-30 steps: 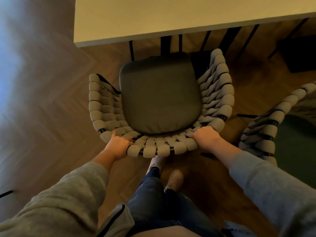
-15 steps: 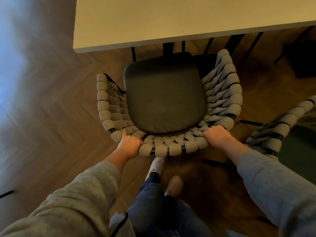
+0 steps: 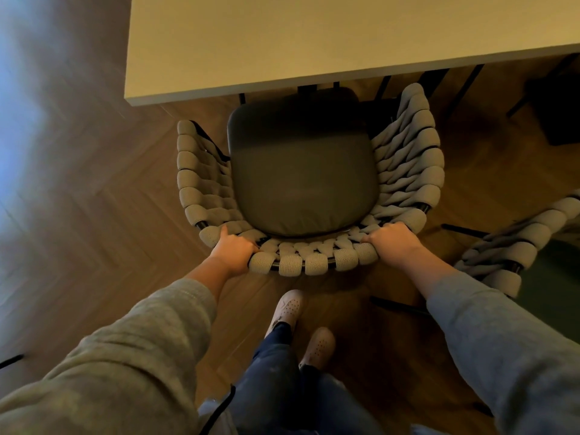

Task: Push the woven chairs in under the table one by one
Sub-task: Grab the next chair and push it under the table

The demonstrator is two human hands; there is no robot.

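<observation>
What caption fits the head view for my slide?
Both hands, left hand and right hand, grip the woven chair backrest; its seat front just reaches the table edge.

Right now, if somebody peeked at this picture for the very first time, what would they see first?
Probably the chunky woven chair in the middle, its dark seat cushion just starting to slide under the pale table at the top. Next, the left hand and right hand gripping the chair's braided back rim. A second woven chair peeks in at the right edge, away from the table.
</observation>
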